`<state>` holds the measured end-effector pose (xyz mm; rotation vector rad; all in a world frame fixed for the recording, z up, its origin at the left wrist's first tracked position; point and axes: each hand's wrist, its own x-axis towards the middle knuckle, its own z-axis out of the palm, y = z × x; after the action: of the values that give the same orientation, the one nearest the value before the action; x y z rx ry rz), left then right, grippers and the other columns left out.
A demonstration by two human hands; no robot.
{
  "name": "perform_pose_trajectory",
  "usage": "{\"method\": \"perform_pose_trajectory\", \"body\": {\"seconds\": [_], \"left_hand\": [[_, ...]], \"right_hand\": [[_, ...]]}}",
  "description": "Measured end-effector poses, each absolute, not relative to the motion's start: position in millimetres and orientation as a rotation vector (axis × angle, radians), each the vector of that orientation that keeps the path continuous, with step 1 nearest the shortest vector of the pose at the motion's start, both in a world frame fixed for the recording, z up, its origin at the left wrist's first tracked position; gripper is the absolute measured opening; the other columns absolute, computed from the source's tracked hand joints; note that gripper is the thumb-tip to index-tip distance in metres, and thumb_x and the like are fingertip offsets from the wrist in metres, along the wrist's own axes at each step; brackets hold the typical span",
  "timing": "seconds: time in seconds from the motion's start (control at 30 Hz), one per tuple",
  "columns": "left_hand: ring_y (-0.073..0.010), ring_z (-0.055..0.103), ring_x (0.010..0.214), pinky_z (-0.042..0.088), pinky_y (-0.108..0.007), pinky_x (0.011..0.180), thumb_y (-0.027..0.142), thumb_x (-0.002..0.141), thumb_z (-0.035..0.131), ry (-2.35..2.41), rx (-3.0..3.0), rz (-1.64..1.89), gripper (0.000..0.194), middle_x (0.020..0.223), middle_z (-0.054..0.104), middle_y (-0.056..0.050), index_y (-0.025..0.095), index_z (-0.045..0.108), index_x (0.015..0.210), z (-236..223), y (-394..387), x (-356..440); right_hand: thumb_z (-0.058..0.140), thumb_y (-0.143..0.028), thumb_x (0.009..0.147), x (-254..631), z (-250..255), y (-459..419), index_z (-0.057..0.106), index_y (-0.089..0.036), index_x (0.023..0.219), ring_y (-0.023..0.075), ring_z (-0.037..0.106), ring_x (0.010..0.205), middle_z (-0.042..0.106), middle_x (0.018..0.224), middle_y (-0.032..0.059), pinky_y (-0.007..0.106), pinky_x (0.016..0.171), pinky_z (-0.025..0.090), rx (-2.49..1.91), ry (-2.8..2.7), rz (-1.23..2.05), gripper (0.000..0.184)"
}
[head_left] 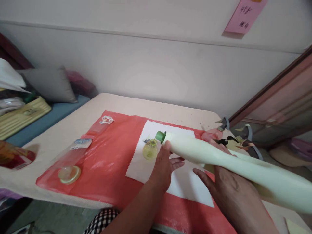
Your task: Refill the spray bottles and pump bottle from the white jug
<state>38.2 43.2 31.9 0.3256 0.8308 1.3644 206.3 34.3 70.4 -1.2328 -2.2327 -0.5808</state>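
Note:
A large pale green plastic jug with a green cap or spout lies tilted across the right side, its mouth toward the left. My left hand grips it by the neck, thumb on the near side and fingers underneath. Farther back along it, my right hand is closed around the narrow handle-like part, with the thumb sticking out to the left. Just left of the spout, a small see-through yellow bottle with an uncovered neck stands on a white scalloped-edge sheet. Spout and bottle look apart.
Red plastic sheeting covers the pale table. On it lie a round cream-rimmed lid and clear packets. A red can lies at far left. Clamp-like hooks line the right edge. A pink note hangs on the wall.

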Motion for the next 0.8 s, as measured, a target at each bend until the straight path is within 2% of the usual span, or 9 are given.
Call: {"method": "perform_pose_trajectory", "body": {"seconds": [0.13,0.2,0.33,0.5,0.63,0.8], "left_hand": [[-0.0274,0.071,0.103,0.056,-0.037,0.087,0.07,0.085,0.058,0.829,0.515,1.387,0.065,0.138,0.059,-0.013,0.024,0.059,0.131,41,41,23],[-0.0269,0.07,0.105,0.056,-0.035,0.086,0.065,0.086,0.06,0.852,0.587,1.422,0.059,0.134,0.062,-0.013,0.022,0.062,0.126,46,41,13],[-0.0235,0.07,0.103,0.053,-0.033,0.088,0.05,0.084,0.07,1.189,0.665,1.609,0.042,0.114,0.07,-0.01,0.018,0.066,0.11,50,44,-14],[-0.0205,0.07,0.099,0.052,-0.032,0.088,0.043,0.081,0.07,1.423,0.638,1.677,0.034,0.102,0.071,-0.007,0.017,0.066,0.101,49,47,-44],[-0.0213,0.069,0.098,0.051,-0.032,0.087,0.044,0.077,0.072,1.612,0.717,1.5,0.039,0.108,0.072,-0.009,0.019,0.066,0.106,40,49,-57],[-0.0269,0.068,0.105,0.052,-0.036,0.086,0.041,0.069,0.079,1.669,0.832,1.387,0.052,0.122,0.067,-0.017,0.016,0.063,0.112,25,56,-63]], "right_hand": [[0.045,-0.066,0.093,223,49,57,0.054,-0.012,0.136,0.0399,0.064,0.115,0.067,0.126,0.0233,0.053,0.092,0.053,-1.455,-2.091,-0.35,0.07],[0.051,-0.073,0.085,225,37,69,0.058,-0.012,0.128,0.0403,0.065,0.109,0.069,0.118,0.0229,0.052,0.089,0.053,-1.564,-1.974,-0.158,0.075],[0.066,-0.072,0.072,213,14,88,0.057,-0.01,0.127,0.0383,0.063,0.11,0.069,0.115,0.0212,0.049,0.092,0.05,-1.614,-1.638,0.211,0.084],[0.075,-0.063,0.064,193,-7,111,0.051,-0.01,0.134,0.0352,0.057,0.12,0.063,0.127,0.0207,0.049,0.106,0.041,-1.524,-1.288,0.477,0.091],[0.073,-0.057,0.07,188,-24,136,0.043,-0.011,0.141,0.0299,0.055,0.124,0.059,0.134,0.0201,0.045,0.109,0.041,-1.373,-1.178,0.584,0.09],[0.067,-0.06,0.072,188,-50,161,0.045,-0.01,0.136,0.0296,0.056,0.12,0.06,0.129,0.0205,0.046,0.107,0.042,-1.429,-1.214,0.538,0.084]]}}
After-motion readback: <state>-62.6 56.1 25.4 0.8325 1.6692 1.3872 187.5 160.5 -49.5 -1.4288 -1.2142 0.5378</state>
